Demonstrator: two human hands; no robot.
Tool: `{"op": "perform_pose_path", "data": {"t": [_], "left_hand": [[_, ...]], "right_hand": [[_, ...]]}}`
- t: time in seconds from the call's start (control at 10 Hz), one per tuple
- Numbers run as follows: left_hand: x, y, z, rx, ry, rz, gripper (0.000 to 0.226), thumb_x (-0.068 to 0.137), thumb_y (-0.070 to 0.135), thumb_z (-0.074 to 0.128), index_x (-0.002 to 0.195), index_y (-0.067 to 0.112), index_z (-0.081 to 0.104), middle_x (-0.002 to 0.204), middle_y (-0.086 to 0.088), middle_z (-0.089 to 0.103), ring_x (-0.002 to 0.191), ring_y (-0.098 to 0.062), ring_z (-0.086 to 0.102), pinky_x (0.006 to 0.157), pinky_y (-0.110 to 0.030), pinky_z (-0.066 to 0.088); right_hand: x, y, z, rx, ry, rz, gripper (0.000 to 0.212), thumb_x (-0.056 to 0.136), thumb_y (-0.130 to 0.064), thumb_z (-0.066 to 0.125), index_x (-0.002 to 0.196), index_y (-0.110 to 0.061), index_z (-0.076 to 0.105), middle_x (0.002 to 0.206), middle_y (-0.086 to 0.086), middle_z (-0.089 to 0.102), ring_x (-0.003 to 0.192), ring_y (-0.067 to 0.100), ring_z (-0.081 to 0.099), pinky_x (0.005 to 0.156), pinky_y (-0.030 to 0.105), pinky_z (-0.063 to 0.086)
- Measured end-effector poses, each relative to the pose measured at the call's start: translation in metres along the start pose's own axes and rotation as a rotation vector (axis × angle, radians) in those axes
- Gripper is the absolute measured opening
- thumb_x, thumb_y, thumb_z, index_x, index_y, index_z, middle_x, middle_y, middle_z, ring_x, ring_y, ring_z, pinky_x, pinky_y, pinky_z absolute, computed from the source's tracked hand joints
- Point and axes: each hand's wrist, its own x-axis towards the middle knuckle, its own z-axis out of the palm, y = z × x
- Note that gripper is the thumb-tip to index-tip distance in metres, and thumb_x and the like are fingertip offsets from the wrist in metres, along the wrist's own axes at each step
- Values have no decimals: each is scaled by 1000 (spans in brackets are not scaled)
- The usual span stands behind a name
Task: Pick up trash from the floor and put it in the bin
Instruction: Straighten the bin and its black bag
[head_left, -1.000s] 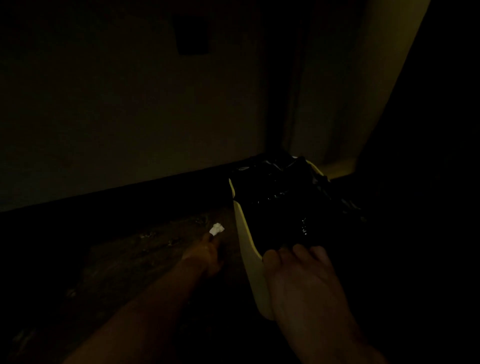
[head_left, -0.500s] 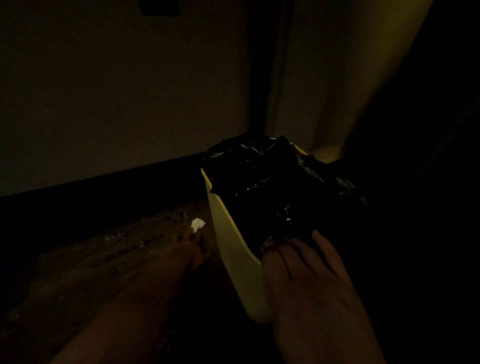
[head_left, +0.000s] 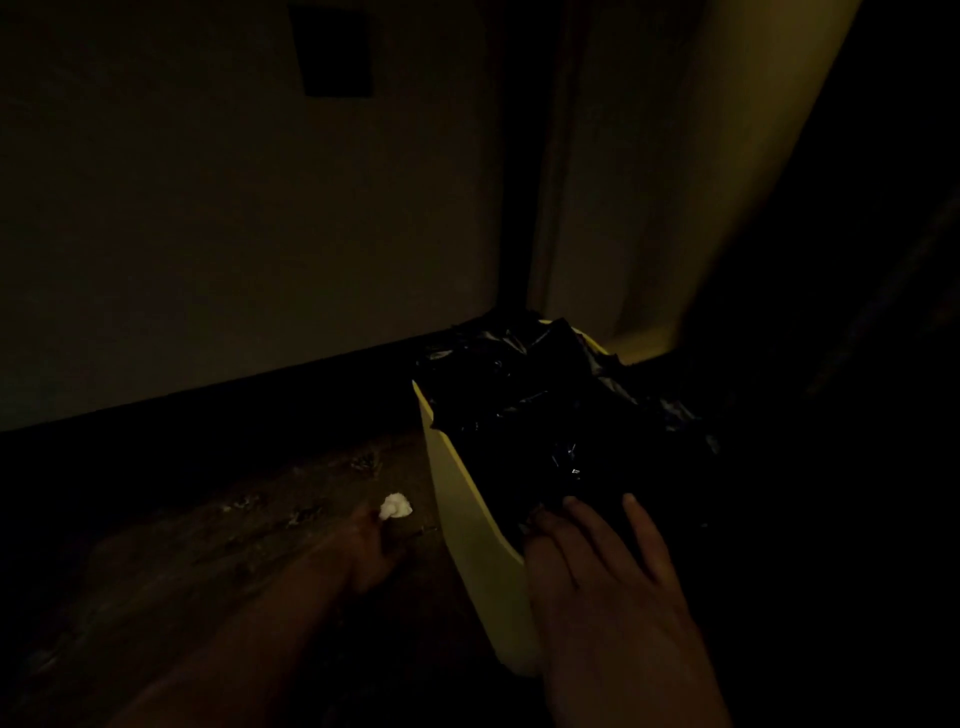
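The scene is very dark. A pale yellow bin (head_left: 467, 525) lined with a black plastic bag (head_left: 540, 410) stands near the wall corner. My right hand (head_left: 597, 566) rests on the bin's near rim, fingers spread over the bag's edge. A small white crumpled scrap of trash (head_left: 396, 505) sits at the fingertips of my left hand (head_left: 371, 551), low over the floor just left of the bin. The fingers look pinched on the scrap, though the dark hides the grip itself.
A light wall (head_left: 234, 234) with a dark skirting board (head_left: 208, 405) runs behind the worn brown floor (head_left: 208, 545). A dark square plate (head_left: 332, 49) hangs on the wall. The right side is black shadow; a lit door frame (head_left: 675, 208) stands behind the bin.
My right hand went from gripping the bin rim to lying spread over the bag's edge. The left hand stays at the white scrap. The camera shifted slightly.
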Motion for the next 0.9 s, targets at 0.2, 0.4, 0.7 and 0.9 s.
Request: {"op": "perform_pose_path", "data": {"t": [0.2,0.4,0.7,0.9], "left_hand": [[-118,43,-103,-139,223,194,87,70,71,35,142,26,49,146,10,40,133,-10,46,109,-16,28],[-226,114,-191,-143,617,464,58,90,55,49,144,34,45,147,28,35,135,7,36,108,-21,33],[-214,175,-155,118,519,456,61,89,50,46,142,21,50,149,6,41,134,-13,43,105,-21,36],[-222,166,-141,87,374,358,48,91,37,55,138,27,54,162,6,25,144,-17,35,113,-27,31]], "right_hand": [[0,-2,-7,18,-77,51,36,70,-20,38,81,-14,72,89,5,76,100,25,71,100,51,29],[0,-12,-24,57,-154,76,32,69,-14,34,71,-16,66,69,4,71,89,26,72,103,50,28],[0,-19,-44,57,-295,88,23,42,-14,82,59,-13,66,53,3,63,65,24,69,101,51,44],[1,-15,-52,-4,-352,95,17,73,-11,62,89,-9,67,83,11,70,91,29,65,113,52,25]]}}
